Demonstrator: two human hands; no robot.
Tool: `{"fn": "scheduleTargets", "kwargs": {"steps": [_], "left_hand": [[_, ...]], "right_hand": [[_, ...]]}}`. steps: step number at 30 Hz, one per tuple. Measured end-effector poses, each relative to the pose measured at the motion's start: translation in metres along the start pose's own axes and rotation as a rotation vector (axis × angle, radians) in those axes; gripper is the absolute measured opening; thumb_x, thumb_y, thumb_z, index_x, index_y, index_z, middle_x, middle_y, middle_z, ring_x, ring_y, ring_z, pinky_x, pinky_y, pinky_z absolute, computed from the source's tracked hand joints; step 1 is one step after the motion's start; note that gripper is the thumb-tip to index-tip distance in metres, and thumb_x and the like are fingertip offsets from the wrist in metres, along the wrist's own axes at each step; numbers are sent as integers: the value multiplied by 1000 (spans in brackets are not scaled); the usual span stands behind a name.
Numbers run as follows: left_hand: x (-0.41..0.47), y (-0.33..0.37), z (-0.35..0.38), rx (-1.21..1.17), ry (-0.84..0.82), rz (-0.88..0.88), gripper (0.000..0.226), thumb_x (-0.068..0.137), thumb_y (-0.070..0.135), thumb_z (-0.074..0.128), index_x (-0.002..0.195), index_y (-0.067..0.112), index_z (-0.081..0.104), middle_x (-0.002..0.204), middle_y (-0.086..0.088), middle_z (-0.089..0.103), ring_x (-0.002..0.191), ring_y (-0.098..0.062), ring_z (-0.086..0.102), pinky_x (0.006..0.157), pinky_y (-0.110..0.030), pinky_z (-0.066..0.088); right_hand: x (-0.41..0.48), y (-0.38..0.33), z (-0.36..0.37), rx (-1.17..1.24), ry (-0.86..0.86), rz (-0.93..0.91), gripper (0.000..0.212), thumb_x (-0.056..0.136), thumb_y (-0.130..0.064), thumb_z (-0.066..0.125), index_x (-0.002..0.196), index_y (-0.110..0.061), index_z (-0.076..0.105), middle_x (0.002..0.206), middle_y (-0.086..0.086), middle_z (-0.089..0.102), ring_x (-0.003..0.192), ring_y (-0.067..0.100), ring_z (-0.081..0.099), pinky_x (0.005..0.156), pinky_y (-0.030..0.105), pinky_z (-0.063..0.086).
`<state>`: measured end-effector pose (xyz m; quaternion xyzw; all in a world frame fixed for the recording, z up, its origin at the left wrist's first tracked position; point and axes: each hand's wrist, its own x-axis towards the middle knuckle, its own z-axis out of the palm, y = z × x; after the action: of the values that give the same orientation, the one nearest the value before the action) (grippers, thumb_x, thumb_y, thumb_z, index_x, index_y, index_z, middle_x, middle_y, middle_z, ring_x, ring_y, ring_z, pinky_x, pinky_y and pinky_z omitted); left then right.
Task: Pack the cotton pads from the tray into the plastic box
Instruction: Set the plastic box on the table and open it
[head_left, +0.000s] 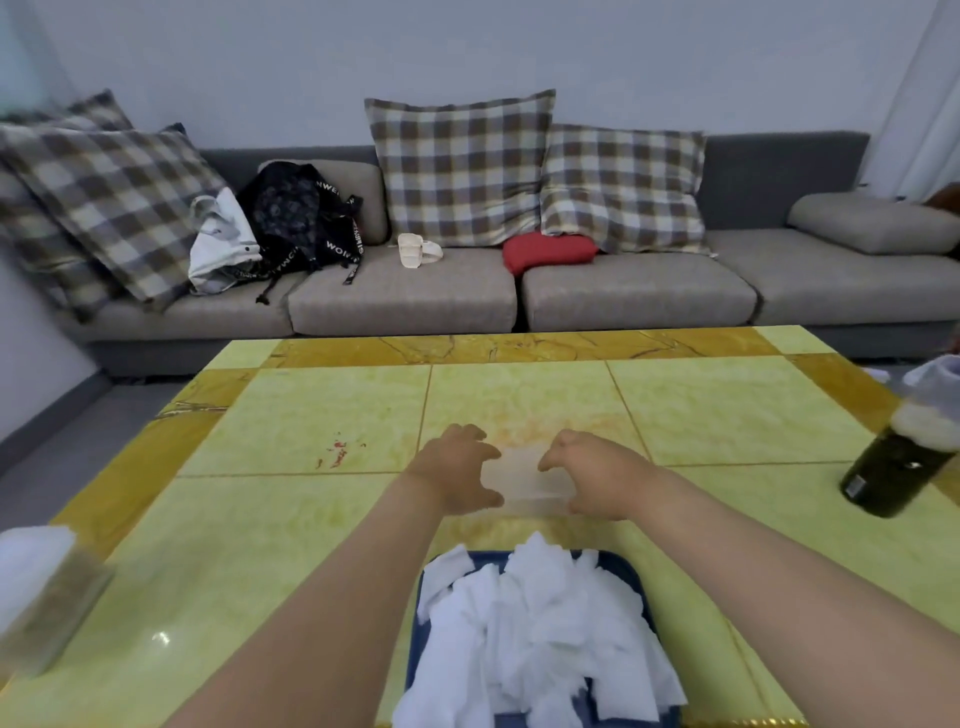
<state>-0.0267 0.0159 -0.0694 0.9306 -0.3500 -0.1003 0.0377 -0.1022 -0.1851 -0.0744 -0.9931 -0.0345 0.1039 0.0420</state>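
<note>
A clear plastic box (525, 480) sits on the yellow tiled table (311, 426), just beyond the tray. My left hand (457, 475) grips the box's left side with curled fingers. From the other side, my right hand (589, 480) grips its right side the same way. The box looks blurred, and I cannot tell whether it has a lid on. Nearer to me, a blue tray (631, 571) holds a loose heap of several white cotton pads (540, 629). Both forearms reach over the tray's two sides.
A dark green bottle (891, 470) stands at the table's right edge. A tissue box (39, 592) sits at the left edge near me. Small red marks (335, 453) stain the tabletop. Behind the table is a grey sofa (405, 301) with plaid cushions and bags.
</note>
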Motion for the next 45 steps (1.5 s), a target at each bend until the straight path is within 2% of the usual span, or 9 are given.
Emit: {"fn": "scheduleTargets", "kwargs": {"steps": [6, 13, 20, 25, 28, 31, 37, 42, 45], "left_hand": [[-9, 13, 8, 111, 62, 60, 61, 82, 32, 78, 138, 21, 55, 132, 0, 52, 123, -22, 48, 90, -34, 47], [-1, 25, 10, 321, 84, 83, 25, 86, 6, 63, 111, 4, 65, 110, -12, 63, 99, -29, 59, 70, -32, 44], [-4, 25, 15, 331, 78, 63, 21, 89, -3, 52, 106, 2, 63, 107, -15, 63, 97, -31, 61, 69, -32, 39], [-11, 31, 6, 364, -2, 68, 18, 91, 2, 54, 105, 1, 64, 90, -9, 49, 78, -25, 49, 66, -31, 40], [-14, 27, -4, 341, -27, 93, 22, 92, 11, 57, 111, 3, 64, 102, -10, 59, 85, -26, 56, 67, -32, 44], [-15, 15, -8, 249, 19, 103, 38, 93, 25, 57, 129, 14, 62, 124, -6, 63, 111, -25, 60, 86, -37, 53], [-20, -1, 7, -26, 167, 42, 45, 90, 41, 66, 132, 28, 61, 137, 8, 59, 127, -15, 52, 101, -33, 47], [-19, -5, 16, -179, 212, -8, 68, 84, 36, 77, 145, 29, 45, 149, 7, 47, 135, -16, 44, 105, -34, 44], [-20, -4, 21, -159, 301, 13, 106, 77, 36, 83, 158, 33, 15, 166, 5, 13, 149, -18, 19, 110, -38, 41]], "right_hand": [[-11, -2, 19, -24, 115, 59, 58, 86, -6, 65, 139, -23, 54, 122, 1, 50, 109, 21, 55, 83, 35, 53], [-6, -6, 20, -108, 142, 34, 39, 86, -5, 55, 122, -15, 65, 105, 4, 54, 92, 24, 58, 70, 33, 48], [-9, -13, 13, -140, 127, 10, 18, 83, -12, 54, 96, -11, 66, 86, 3, 52, 84, 26, 59, 66, 33, 48], [-17, -13, 15, -132, 125, 28, 12, 85, -4, 49, 91, -12, 57, 80, 1, 49, 80, 26, 57, 55, 29, 37], [-20, -11, 19, -88, 153, 18, 32, 88, -5, 52, 117, -12, 62, 111, 5, 61, 99, 25, 61, 75, 32, 50], [-24, -4, 15, 18, 162, 18, 52, 88, -11, 65, 138, -19, 53, 132, -1, 55, 117, 22, 56, 93, 33, 50], [-26, -2, 11, 142, 207, 29, 52, 93, -34, 66, 142, -22, 51, 142, -4, 50, 129, 17, 48, 105, 31, 42], [-25, -2, 6, 233, 270, 55, 36, 102, -31, 51, 136, -19, 57, 135, 0, 61, 121, 19, 55, 98, 33, 46], [-24, -5, -1, 255, 384, 107, 30, 103, -31, 47, 129, -18, 54, 118, 1, 66, 100, 22, 61, 79, 36, 51]]}}
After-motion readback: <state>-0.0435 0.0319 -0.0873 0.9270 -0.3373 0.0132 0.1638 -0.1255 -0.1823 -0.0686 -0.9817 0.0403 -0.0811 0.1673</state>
